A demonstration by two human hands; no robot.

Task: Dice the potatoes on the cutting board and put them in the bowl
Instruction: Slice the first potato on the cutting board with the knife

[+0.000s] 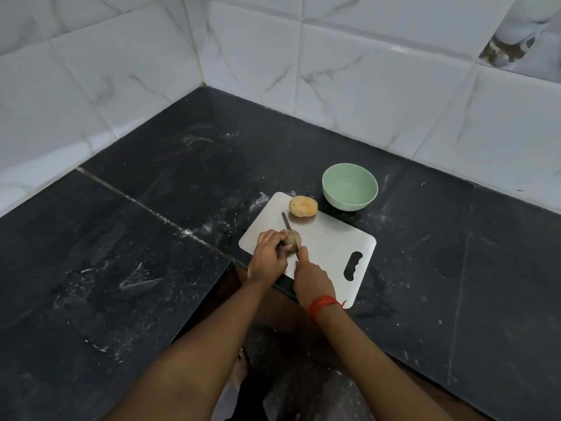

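Note:
A white cutting board (331, 238) lies on the dark counter. My left hand (268, 253) grips a brown potato (295, 238) at the board's near left side. My right hand (311, 279) holds a knife (287, 223); its blade lies across the top of that potato and points away from me. A second, whole yellow potato (303, 206) sits at the board's far edge. Just beyond the board stands an empty pale green bowl (349, 186).
The black stone counter (151, 238) forms an L around a corner, with white marble-look wall tiles (379, 86) behind. White dust streaks mark the counter. A red thread band circles my right wrist (322, 306). My legs and a foot show below the counter edge.

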